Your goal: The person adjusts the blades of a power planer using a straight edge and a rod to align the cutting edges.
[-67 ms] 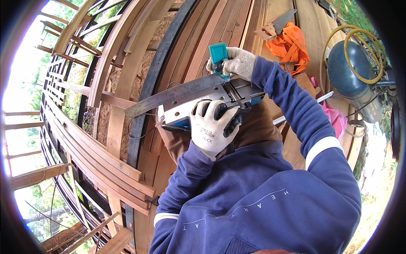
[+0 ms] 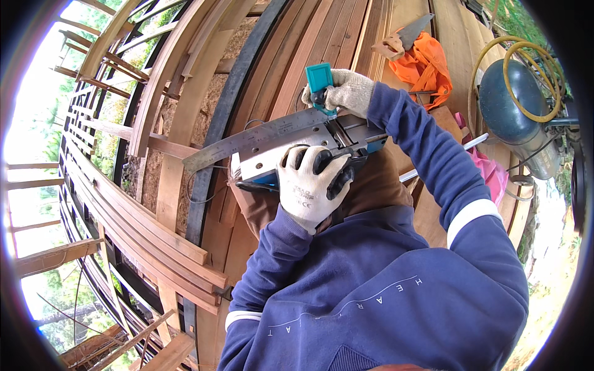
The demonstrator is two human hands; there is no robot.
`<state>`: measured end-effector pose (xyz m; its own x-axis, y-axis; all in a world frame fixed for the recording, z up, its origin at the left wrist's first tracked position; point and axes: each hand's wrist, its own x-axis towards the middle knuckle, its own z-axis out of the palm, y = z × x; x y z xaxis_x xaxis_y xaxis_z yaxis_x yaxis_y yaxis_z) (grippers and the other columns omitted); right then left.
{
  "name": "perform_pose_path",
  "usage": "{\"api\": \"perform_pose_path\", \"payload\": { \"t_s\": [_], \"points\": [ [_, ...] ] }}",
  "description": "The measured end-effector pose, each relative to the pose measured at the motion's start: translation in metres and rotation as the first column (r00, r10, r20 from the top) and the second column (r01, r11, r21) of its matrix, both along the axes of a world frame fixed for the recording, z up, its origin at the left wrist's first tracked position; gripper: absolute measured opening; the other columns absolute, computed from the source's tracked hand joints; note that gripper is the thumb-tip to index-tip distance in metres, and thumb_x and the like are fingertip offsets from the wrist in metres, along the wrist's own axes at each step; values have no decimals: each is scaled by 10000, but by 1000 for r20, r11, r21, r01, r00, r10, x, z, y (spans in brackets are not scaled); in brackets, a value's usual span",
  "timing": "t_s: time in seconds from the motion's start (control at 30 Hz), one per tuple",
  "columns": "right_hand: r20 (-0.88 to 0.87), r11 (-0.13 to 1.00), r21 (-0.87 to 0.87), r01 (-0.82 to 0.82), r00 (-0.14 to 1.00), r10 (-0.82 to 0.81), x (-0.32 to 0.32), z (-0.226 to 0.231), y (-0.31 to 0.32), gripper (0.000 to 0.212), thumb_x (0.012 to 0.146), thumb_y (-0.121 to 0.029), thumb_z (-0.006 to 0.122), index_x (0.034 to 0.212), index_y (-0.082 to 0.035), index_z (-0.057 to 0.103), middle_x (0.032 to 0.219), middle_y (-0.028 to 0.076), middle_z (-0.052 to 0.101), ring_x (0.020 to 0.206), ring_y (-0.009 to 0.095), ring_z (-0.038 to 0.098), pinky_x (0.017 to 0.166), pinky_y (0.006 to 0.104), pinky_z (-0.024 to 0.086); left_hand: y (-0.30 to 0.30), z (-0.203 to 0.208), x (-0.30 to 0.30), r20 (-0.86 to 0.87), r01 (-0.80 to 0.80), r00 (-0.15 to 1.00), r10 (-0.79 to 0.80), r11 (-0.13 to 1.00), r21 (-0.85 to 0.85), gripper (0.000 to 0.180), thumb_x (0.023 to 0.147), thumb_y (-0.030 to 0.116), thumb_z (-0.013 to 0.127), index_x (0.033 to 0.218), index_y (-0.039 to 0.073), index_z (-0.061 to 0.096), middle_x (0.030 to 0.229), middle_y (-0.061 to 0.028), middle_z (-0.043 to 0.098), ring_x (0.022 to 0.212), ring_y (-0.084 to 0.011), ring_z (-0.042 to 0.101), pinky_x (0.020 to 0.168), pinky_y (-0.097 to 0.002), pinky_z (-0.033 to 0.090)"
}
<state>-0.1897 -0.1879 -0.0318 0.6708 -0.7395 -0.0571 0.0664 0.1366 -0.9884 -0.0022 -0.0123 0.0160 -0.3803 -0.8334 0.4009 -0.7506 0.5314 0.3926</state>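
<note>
An electric planer [image 2: 284, 151] lies upturned across my lap, its metal sole facing up and blue body showing at the edges. My left hand [image 2: 312, 188], in a white glove with dark fingertips, is closed on its near side beside the blade slot [image 2: 339, 133]. In a pale knit glove, my right hand [image 2: 349, 91] pinches the teal head [image 2: 319, 79] of a combination square near its black knob. The square's long steel rule [image 2: 247, 139] runs along the planer's far edge and sticks out past its left end. My right fingers are partly hidden behind the head.
Long timber boards [image 2: 322, 37] lie beyond the planer, with more stacked boards [image 2: 142, 229] at left. A handsaw [image 2: 402, 40] rests by an orange cloth [image 2: 427, 68]. To the right stand a dark tank [image 2: 510, 93] with a yellow hose [image 2: 510, 68] and a pink bag [image 2: 489, 173].
</note>
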Motion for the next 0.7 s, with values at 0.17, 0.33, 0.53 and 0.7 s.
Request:
{"api": "perform_pose_path", "payload": {
  "t_s": [0.17,0.33,0.53,0.7],
  "points": [
    [-15,999,32,26,1000,-26,2,5,1,311,862,36,540,1133,-31,679,1102,71,702,969,140,639,884,291,519,-2,1,-1,-16,-6,1000,6,1000,-11,484,599,239,803,1078,228,735,1074,-71,600,1076,-325,528,973,-490,390],
    [-12,999,53,6,1000,-6,2,4,-1,319,884,22,535,1167,-38,669,1118,60,689,952,131,622,862,274,517,-7,1,0,-10,-7,1000,7,1000,-16,492,600,222,791,1089,214,736,1050,-67,610,1049,-315,541,937,-477,404],
    [14,993,116,0,1000,-1,3,0,-6,243,914,-1,602,1149,-23,662,1182,139,691,1086,219,649,996,344,490,-12,0,2,-33,10,999,-10,1000,1,480,631,239,781,1106,212,724,1044,-71,589,1035,-320,532,907,-481,409],
    [87,990,141,4,996,-17,2,-14,-10,290,902,9,576,1173,-30,669,1152,105,697,986,173,644,903,298,515,-12,3,-1,-10,11,1000,-11,1000,-7,480,633,238,778,1109,213,724,1050,-71,590,1046,-321,529,909,-484,406]
  ]
}}
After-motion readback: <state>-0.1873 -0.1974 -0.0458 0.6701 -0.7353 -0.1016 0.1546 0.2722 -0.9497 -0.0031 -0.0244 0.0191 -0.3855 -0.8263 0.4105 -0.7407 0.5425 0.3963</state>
